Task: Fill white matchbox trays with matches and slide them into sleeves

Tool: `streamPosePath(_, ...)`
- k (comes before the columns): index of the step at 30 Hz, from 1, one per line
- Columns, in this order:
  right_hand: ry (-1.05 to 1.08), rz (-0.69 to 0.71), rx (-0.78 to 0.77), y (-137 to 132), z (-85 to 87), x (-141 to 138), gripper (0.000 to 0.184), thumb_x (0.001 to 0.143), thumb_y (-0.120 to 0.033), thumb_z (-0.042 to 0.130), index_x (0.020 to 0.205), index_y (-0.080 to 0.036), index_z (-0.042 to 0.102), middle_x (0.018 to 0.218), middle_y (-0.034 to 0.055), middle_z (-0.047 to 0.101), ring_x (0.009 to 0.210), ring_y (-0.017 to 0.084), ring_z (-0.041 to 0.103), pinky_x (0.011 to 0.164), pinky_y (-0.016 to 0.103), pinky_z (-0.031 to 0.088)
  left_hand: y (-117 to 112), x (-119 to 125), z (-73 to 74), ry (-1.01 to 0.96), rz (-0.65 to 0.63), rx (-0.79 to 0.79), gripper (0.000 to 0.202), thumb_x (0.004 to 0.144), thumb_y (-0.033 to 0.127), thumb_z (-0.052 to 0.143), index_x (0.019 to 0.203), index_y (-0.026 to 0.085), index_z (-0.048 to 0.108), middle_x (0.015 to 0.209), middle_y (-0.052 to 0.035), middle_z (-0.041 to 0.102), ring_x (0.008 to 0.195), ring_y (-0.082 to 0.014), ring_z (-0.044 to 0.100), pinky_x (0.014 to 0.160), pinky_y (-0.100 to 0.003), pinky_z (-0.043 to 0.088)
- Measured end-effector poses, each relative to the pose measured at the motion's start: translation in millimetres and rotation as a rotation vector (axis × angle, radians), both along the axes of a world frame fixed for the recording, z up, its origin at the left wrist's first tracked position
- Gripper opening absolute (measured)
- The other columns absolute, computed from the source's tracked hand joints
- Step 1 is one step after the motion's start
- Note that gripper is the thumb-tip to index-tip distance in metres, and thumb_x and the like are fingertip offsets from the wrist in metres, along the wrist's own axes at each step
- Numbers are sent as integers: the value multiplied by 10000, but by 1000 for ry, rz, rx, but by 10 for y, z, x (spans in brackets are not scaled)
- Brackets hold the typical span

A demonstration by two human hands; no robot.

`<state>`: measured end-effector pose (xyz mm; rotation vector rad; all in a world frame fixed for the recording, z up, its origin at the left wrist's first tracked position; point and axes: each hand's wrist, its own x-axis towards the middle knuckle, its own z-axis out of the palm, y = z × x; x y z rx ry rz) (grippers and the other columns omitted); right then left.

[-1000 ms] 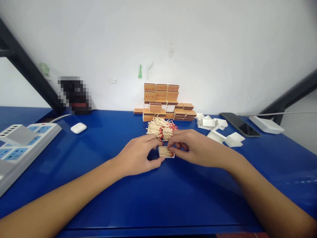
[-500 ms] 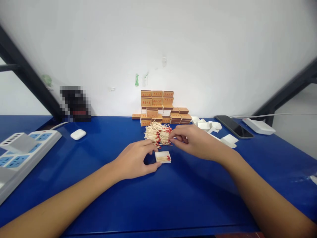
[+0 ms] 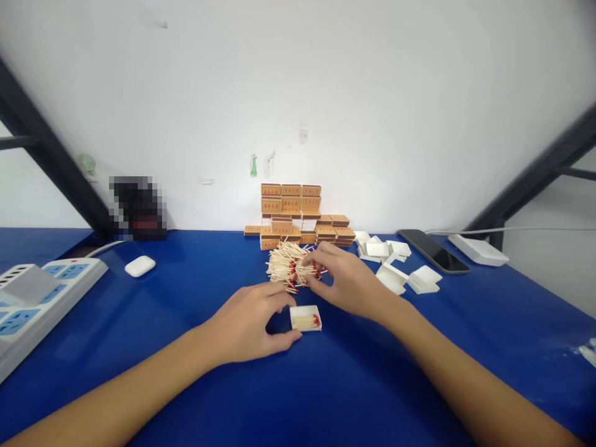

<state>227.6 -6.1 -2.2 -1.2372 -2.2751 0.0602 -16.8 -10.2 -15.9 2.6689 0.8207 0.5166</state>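
A small white matchbox tray (image 3: 306, 311) lies on the blue table with several red-headed matches in it. My left hand (image 3: 254, 323) steadies the tray at its left end, thumb at the front corner and forefinger at the back corner. Behind it is a heap of loose wooden matches (image 3: 285, 264), their red heads mostly toward the right. My right hand (image 3: 347, 279) reaches into the right side of this heap, thumb and forefinger apart among the matches. Its other fingers are partly hidden.
Brown matchboxes (image 3: 291, 203) are stacked against the wall behind the heap. To the right lie several white trays (image 3: 377, 249), a black phone (image 3: 433, 251) and a white box (image 3: 478, 249). On the left are a white earbud case (image 3: 140, 266) and a power strip (image 3: 69, 298).
My right hand has moved left and farther over the match heap, and its thumb and forefinger have spread. My left hand stays at the tray. The whole view has shifted slightly.
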Motion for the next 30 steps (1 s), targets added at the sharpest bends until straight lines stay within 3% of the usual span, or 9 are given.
streamPosePath(5,35,48,26,-8,-33,-170,129,942,-194,621,1060,-198,672,967,58,608,842,191,601,737,316,467,-74,37,-21,35,-19,-11,270,893,402,706,1090,218,720,934,-15,691,787,-187,656,658,-308,463)
streamPosePath(12,-76,61,-143,222,143,-366,109,879,-233,754,960,-191,694,966,48,623,819,177,592,722,308,441,-78,47,-19,63,-22,-78,268,889,414,704,1067,214,728,856,-3,719,722,-184,665,627,-299,445)
streamPosePath(18,-156,43,-240,352,156,-463,80,886,-227,754,914,-175,700,960,54,652,828,168,602,684,282,414,-60,20,-4,58,-19,-70,254,885,427,709,1014,209,725,831,-8,719,683,-181,662,609,-293,448)
streamPosePath(23,-217,35,-233,351,142,-458,21,894,-164,690,880,-172,676,942,56,653,789,164,586,667,282,398,-51,13,-4,54,-12,-59,262,888,437,704,1007,205,728,823,-14,727,685,-192,670,612,-297,447)
streamPosePath(30,-281,79,-188,347,179,-431,113,922,-123,646,820,-168,666,926,63,652,800,166,583,680,282,386,-46,10,-9,75,-13,-30,257,897,437,703,1010,206,725,796,-9,720,664,-188,654,597,-290,420)
